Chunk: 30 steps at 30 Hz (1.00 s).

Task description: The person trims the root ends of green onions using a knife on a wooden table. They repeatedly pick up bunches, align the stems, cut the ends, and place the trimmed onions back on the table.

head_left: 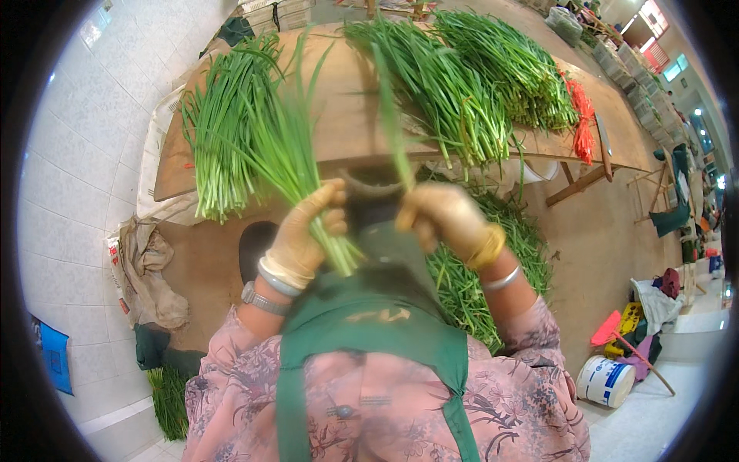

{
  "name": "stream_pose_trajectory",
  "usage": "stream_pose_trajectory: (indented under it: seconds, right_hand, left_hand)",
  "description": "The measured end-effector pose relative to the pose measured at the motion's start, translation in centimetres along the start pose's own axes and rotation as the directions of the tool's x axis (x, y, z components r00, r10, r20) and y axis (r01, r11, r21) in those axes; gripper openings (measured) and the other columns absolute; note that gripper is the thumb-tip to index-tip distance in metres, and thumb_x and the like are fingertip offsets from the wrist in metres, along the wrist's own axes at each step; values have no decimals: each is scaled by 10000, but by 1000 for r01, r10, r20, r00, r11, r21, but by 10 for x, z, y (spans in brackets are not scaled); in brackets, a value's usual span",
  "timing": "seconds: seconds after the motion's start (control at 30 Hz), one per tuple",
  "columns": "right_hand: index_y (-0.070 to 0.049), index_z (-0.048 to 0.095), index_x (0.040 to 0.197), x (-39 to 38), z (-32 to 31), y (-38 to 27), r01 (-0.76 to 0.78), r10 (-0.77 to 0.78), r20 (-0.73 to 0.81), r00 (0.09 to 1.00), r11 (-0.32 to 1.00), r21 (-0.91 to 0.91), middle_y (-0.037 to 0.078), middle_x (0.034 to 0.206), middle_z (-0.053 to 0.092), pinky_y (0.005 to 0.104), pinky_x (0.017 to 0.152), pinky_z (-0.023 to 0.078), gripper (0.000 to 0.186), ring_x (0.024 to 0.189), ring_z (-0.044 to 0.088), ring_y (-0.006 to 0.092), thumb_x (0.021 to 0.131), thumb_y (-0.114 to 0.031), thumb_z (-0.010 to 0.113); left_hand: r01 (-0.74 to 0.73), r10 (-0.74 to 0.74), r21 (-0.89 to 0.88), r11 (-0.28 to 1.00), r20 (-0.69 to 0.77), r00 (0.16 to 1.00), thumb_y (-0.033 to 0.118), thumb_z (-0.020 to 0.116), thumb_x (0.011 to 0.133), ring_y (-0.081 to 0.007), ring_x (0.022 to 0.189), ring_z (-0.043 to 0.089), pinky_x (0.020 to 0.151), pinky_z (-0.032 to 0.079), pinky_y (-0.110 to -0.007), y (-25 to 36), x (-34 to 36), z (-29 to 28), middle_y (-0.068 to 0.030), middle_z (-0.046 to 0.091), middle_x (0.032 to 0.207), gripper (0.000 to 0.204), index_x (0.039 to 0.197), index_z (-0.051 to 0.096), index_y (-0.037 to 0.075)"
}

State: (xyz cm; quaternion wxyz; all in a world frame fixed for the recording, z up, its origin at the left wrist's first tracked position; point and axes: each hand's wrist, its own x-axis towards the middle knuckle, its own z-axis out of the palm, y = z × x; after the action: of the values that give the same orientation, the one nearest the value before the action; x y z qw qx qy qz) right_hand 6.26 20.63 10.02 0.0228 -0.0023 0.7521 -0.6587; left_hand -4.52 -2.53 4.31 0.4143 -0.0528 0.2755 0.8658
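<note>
Firstly, one green bunch (291, 150), held before the apron (369, 308) in the tightly curled left hand (312, 223): long axis slanting, leafy end away and leftward, stem ends (339, 252) toward the apron. Also, one thin leaf strand (396, 135), blurred, pinched in the nearly closed right hand (444, 218), pointing away toward the table (350, 108).

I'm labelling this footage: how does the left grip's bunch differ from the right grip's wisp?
The bunch in the left grip is thick; the wisp in the right grip is thin. The bunch's pale stem ends show; the wisp's lower end is hidden. Both are long and green.
</note>
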Motion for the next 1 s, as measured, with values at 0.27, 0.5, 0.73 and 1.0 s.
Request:
stream_pose_trajectory:
  seconds: [0.27, 0.5, 0.73, 1.0]
  right_hand:
    - [0, 653, 809, -61, 41, 59, -27, 48, 104, 993, 981, -191, 221, 762, 634, 409, 634, 491, 274, 680, 622, 358, 937, -236, 602]
    - [-20, 700, 866, -67, 23, 84, -10, 23, 111, 994, 993, -116, 169, 739, 658, 378, 642, 516, 258, 654, 645, 279, 944, -244, 599]
    - [10, 620, 1177, -47, 47, 114, -223, 250, 99, 963, 539, 812, 47, 979, 667, 267, 778, 485, 300, 845, 594, 123, 996, -228, 598]
    - [1, 627, 1040, -59, 46, 115, -172, 392, -96, 915, 593, 787, 60, 879, 656, 252, 677, 495, 227, 743, 612, 128, 1000, -216, 574]
  left_hand:
    - [56, -1, 389, 920, -140, 990, 133, 658, 960, -93, 743, 558, 644, 500, -231, -35, 2, -3, -69, 651, 1046, 319, 1248, 590, 13]
    - [58, -25, 463, 884, -77, 997, 121, 687, 935, -92, 708, 567, 632, 503, -241, -51, 15, 9, -40, 651, 953, 284, 1188, 620, 11]
    - [159, -65, 413, 897, -233, 970, 133, 700, 928, -147, 648, 595, 581, 516, -283, -65, 14, 28, -19, 613, 749, 112, 968, 654, 38]
    - [-39, 230, 658, 752, -206, 951, 113, 763, 871, -126, 661, 604, 575, 489, -248, -77, 22, 17, -25, 674, 830, 159, 980, 698, 16]
